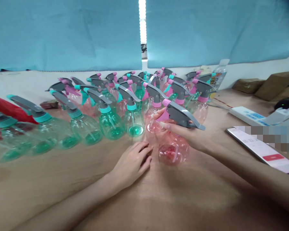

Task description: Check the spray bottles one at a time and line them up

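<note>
My right hand [180, 130] wraps round the neck of a pink spray bottle [173, 152] with a grey and pink trigger head. The bottle stands upright on the wooden table, and its clear body shows a thin dip tube. Left of it, my left hand [135, 162] lies on the table with nothing in it, its fingers slightly bent. A green spray bottle [135, 123] stands just beyond my left hand. Another pink spray bottle [154, 120] is right behind the one I hold, partly covered by my right fingers.
Several green spray bottles [85, 128] line the left side, with more pink and green ones behind. On the right lie a phone [257, 147] and a white power strip [250, 116]. Cardboard boxes [267, 86] and a clear drink bottle [220, 75] stand farther back. Something red [12, 109] is at left.
</note>
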### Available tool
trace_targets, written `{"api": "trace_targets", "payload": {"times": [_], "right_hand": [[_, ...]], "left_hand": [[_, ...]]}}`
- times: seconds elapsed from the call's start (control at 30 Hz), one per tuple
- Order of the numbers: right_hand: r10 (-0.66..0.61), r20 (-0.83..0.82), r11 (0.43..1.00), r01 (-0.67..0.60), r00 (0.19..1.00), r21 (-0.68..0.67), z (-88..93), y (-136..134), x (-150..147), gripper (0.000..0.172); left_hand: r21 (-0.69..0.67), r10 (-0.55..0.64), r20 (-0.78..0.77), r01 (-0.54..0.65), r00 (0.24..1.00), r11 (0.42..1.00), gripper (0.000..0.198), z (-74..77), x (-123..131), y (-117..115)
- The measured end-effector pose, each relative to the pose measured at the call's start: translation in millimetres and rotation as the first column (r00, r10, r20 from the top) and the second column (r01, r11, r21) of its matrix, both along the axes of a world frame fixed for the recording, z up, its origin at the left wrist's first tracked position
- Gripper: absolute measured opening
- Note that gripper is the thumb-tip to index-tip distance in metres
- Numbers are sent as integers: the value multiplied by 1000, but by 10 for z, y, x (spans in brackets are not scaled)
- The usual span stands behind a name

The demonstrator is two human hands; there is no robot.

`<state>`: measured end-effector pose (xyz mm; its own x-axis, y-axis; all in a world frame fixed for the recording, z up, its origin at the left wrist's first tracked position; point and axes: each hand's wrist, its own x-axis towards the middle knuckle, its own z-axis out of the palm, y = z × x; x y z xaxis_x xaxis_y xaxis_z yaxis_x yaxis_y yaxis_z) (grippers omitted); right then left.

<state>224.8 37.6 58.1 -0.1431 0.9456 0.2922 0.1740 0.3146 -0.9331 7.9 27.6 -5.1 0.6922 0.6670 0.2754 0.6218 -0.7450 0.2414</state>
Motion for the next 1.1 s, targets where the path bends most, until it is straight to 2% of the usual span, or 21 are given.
{"api": "trace_targets", "payload": {"times": [0.1,0.23,0.43,0.57,0.7,0.93,1.1], "right_hand": [[11,9,1000,-10,1000,-30,38,-26,-11,11],[91,-6,995,-91,996,-46,79,-48,-26,11],[-18,8,999,18,1000,51,156,-68,-61,14],[-34,35,997,32,999,69,202,-91,-75,18],[-14,35,998,12,999,69,183,-93,-62,5],[-39,22,997,38,999,73,170,-81,-74,11],[38,-23,997,-36,999,73,152,-70,-71,11]], "left_hand": [[8,6,-7,-6,1000,1000,30,-2,4,-2],[11,8,-13,-8,1000,1000,30,-7,2,-1],[7,-4,-5,4,1000,1000,31,-15,-2,3],[4,-3,1,3,1000,1000,31,-14,-3,0],[5,0,6,0,1000,1000,30,-17,-5,0],[9,1,-19,-1,1000,1000,31,-6,-9,2],[2,-7,-6,7,1000,1000,31,-3,-12,2]]}}
